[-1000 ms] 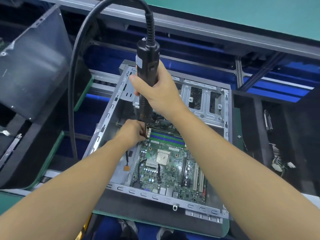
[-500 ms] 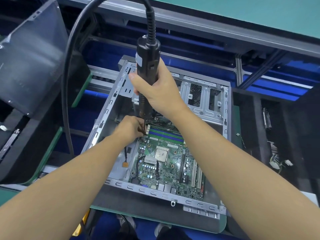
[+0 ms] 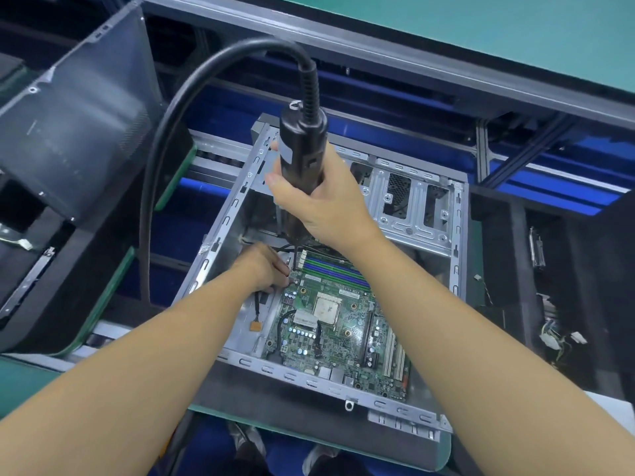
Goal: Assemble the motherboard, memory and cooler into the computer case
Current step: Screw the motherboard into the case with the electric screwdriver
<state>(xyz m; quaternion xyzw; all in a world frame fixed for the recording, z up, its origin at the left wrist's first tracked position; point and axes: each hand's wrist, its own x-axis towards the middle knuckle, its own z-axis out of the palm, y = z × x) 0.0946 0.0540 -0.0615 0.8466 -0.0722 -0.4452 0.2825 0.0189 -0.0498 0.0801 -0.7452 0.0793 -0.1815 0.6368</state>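
Motherboard (image 3: 336, 324) is sitting flat in the computer case (image 3: 309, 383), which lies on its side with the open face up. The board fills the near-right part of the floor, its back ports against the near rail.

My right hand (image 3: 323, 201) is wrapped fully round the electric screwdriver (image 3: 300, 149), and I hold it upright so the bit (image 3: 294, 257) goes straight down onto the board's far-left corner, right beside the memory slots (image 3: 336, 269). Holding it high on the body lets me lean weight straight down the shaft, and the thick cable (image 3: 165, 166) loops off to the left, clear of the case.

My left hand (image 3: 261, 269) is down inside by the left wall, fingers curled in at the bit's tip. That's there to stop the tip wandering off the hole. It's too small to tell whether I'm pinching the screw, the bit, or just touching them.

I'd call this the screwing-down stage, and it's early. The slots look empty and the CPU socket (image 3: 326, 307) is bare, so there's no memory or cooler in yet.

The thing to watch is a loose lead with an orange end (image 3: 255, 324) lying on the case floor, just left of the board. A slipped bit here would land on the board itself, hence the guiding fingers. The drive cage (image 3: 412, 207) at the far-right corner is well out of the way.
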